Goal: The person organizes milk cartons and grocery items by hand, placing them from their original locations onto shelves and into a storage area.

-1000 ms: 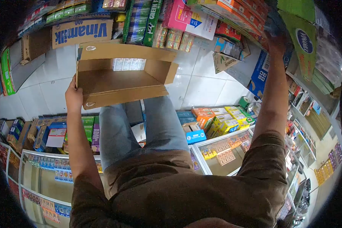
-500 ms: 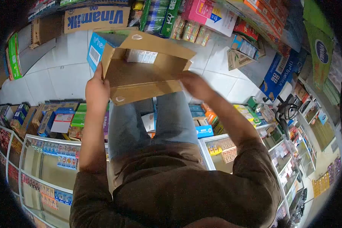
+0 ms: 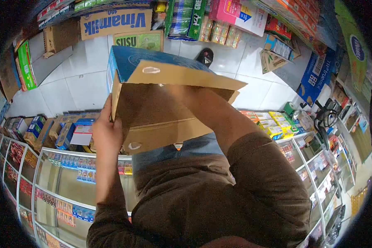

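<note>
I hold an open cardboard box with a blue printed outside up in front of my chest. Its opening is turned toward me and one flap sticks out above it. My left hand grips the box's left edge, thumb on the inside wall. My right hand is reached deep into the box, and my forearm crosses the box's right rim. Inside the box the fingers blend with the brown cardboard, so I cannot make out whether they hold anything.
A glass display counter with small packets runs along my left and another is on my right. Cartons of goods line the white tiled floor, among them a Vinamilk carton and a green SUSU carton. A black sandal lies beyond the box.
My right hand came down from the high shelf on the right and went into the box. The box was lifted closer to me and tilted, and its blue outside now shows.
</note>
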Tool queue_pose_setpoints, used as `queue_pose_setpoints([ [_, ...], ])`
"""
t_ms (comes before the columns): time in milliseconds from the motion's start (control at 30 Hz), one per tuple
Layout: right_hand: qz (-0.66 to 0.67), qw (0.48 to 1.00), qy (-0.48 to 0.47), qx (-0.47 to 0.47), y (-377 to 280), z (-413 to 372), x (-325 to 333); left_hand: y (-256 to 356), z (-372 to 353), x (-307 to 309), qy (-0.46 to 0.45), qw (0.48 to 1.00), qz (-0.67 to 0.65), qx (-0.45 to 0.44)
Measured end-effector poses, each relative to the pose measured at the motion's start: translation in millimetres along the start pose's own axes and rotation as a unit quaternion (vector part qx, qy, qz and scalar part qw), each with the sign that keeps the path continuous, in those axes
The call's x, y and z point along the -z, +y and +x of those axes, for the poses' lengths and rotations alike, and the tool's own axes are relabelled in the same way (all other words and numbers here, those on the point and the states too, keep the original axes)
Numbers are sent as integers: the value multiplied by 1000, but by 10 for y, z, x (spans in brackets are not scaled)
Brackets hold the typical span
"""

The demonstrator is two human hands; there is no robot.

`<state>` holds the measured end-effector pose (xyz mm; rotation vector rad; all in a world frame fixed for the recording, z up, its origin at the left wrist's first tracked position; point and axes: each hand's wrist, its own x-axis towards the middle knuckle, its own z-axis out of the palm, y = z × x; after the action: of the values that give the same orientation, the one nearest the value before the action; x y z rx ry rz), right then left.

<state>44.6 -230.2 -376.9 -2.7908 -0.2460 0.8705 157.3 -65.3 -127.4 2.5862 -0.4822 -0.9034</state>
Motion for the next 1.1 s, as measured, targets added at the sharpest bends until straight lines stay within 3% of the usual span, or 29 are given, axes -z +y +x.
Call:
queue_pose_setpoints([
  [67, -36, 999, -13, 20, 23, -78, 7, 141, 31, -51, -70, 992, 60, 86],
  [167, -86, 993, -38, 69, 106, -247, 21, 108, 112, -228, -131, 970, 157, 132],
  [267, -111, 965, -70, 225, 365, -573, -73, 13, 190, -348, -142, 960, 190, 149],
  [333, 68, 991, -26, 114, 495, -794, -500, -94, 215, -391, -126, 962, 189, 153],
  [400, 127, 987, -4, 103, 610, -962, -541, -148, 232, -454, -143, 957, 201, 152],
  [467, 68, 983, -5, 168, 720, -1181, -485, -74, 271, -424, -164, 951, 206, 161],
  [567, -26, 976, 4, 217, 815, -1580, 524, 177, 247, -469, -170, 957, 194, 131],
  [667, -49, 960, -125, 245, 889, -1835, 900, 453, 244, -545, -196, 956, 189, 109],
  [767, -41, 931, -58, 359, 884, -1974, 1349, 599, 187, -826, -232, 953, 174, 90],
  [867, 86, 936, 25, 341, 865, -2194, 1569, 796, 184, -989, -247, 951, 163, 85],
  [900, 102, 943, -7, 316, 888, -2272, 1732, 752, 182, -1111, -241, 954, 162, 80],
  [1000, 181, 966, -42, 180, 1097, -2592, 2014, 610, 250, -1346, -248, 951, 155, 100],
  [1100, 200, 980, 17, -4, 1348, -2944, 2430, 424, 276, -1413, -244, 953, 119, 137],
])
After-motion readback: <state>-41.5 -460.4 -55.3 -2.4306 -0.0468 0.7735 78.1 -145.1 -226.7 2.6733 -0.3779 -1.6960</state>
